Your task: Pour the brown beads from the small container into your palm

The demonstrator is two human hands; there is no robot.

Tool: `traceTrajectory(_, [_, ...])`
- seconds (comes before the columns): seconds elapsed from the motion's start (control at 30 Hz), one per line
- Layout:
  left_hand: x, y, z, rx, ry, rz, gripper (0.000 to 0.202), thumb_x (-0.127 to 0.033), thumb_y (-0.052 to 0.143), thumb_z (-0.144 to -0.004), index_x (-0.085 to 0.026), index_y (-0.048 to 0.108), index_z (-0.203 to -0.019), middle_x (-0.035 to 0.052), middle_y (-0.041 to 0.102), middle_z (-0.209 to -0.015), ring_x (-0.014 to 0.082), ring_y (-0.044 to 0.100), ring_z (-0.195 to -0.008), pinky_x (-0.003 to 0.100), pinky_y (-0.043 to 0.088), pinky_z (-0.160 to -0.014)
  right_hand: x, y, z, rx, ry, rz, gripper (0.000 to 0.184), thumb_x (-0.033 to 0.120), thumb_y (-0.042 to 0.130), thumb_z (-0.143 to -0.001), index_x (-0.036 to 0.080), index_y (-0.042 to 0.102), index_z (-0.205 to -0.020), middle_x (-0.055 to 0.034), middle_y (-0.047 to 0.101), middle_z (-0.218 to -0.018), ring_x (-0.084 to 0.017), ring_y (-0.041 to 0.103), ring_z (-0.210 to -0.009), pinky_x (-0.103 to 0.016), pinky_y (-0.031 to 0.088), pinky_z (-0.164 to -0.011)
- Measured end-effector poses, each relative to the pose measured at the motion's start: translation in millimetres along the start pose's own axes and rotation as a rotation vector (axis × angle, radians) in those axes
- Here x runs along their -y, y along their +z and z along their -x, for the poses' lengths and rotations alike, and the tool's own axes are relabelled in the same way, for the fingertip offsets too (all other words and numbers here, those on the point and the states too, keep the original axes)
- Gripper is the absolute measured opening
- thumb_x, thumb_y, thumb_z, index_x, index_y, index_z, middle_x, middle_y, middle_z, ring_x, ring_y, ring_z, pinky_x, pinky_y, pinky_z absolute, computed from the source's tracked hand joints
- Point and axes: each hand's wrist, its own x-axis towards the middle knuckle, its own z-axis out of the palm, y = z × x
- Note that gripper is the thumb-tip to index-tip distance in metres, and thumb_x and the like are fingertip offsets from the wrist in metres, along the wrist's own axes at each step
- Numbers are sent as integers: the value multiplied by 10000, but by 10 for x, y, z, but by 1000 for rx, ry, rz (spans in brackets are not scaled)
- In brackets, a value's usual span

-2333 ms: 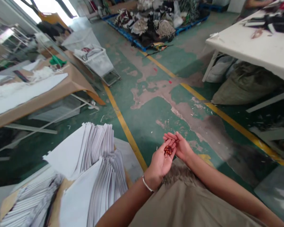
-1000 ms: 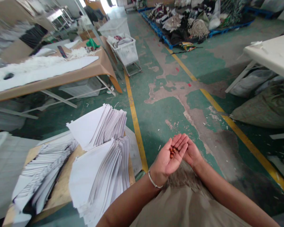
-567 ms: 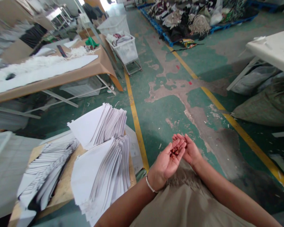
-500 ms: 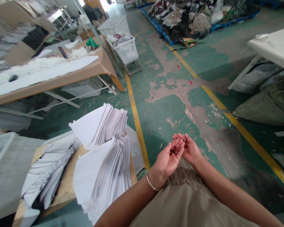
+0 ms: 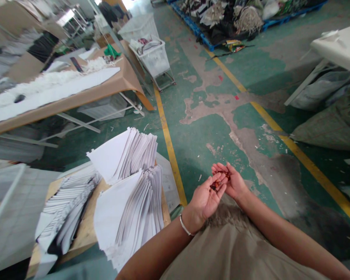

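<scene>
My left hand [image 5: 204,197] lies palm up and cupped above my lap, a thin silver bangle [image 5: 184,227] on its wrist. A small heap of red-brown beads [image 5: 215,184] rests at the base of its fingers. My right hand [image 5: 235,183] is cupped right beside it, palm up, its fingertips touching those of the left. A few of the same beads show in its curled fingers. Both hands hover over beige cloth [image 5: 236,249] spread across my knees.
Fanned stacks of white sheets [image 5: 128,194] sit on a wooden board at my left. A yellow floor line [image 5: 169,144] runs ahead. A brown table [image 5: 84,95], a white wheeled bin [image 5: 153,58], a white table [image 5: 338,46] over grey sacks [image 5: 329,124] and a blue pallet of textiles [image 5: 236,19] ring the green floor.
The hands have stayed together while the left tilted toward the right; some beads have shifted toward the right hand's fingers. The view has swung left and settled.
</scene>
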Motion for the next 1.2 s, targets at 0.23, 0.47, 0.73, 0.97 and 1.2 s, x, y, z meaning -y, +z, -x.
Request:
traceTrajectory(0.23, [-35, -8, -44, -28, 31, -35, 270, -212, 546, -989, -114, 710, -1181, 173, 638, -1401, 222, 602, -1321, 339, 475, -1148, 28, 72, -67, -31, 16, -12, 425, 354, 426, -1035, 145, 764, -882, -116, 806, -937, -184, 757, -896, -300, 620, -851])
traceTrajectory(0.47, [-72, 17, -44, -56, 43, -65, 254, -226, 548, -991, -131, 726, -1144, 154, 659, -1374, 222, 602, -1319, 346, 465, -1154, 21, 104, -111, -32, 27, -23, 434, 346, 417, -1037, 130, 762, -888, -136, 803, -951, -193, 762, -878, -303, 629, -828])
traceTrajectory(0.73, [-99, 13, -88, -76, 66, -60, 252, -216, 568, -980, -121, 726, -1151, 166, 590, -1462, 248, 528, -1398, 363, 430, -1189, 19, 127, -139, -23, 42, -50, 445, 340, 401, -1043, 141, 759, -868, -121, 804, -920, -183, 759, -866, -300, 624, -829])
traceTrajectory(0.97, [-142, 46, -92, -59, 57, -45, 298, -209, 485, -1011, -117, 723, -1164, 160, 619, -1431, 223, 562, -1366, 327, 462, -1161, 15, 153, -158, -27, 24, -48, 416, 356, 430, -1035, 147, 757, -887, -115, 802, -918, -177, 755, -894, -289, 612, -860])
traceTrajectory(1.2, [-231, 59, -13, 66, 51, 4, 340, -227, 435, -1033, -85, 693, -1203, 168, 653, -1384, 234, 599, -1327, 344, 500, -1137, 16, 130, -162, -38, 18, -23, 365, 364, 478, -1016, 164, 756, -892, -99, 806, -955, -180, 748, -934, -310, 609, -879])
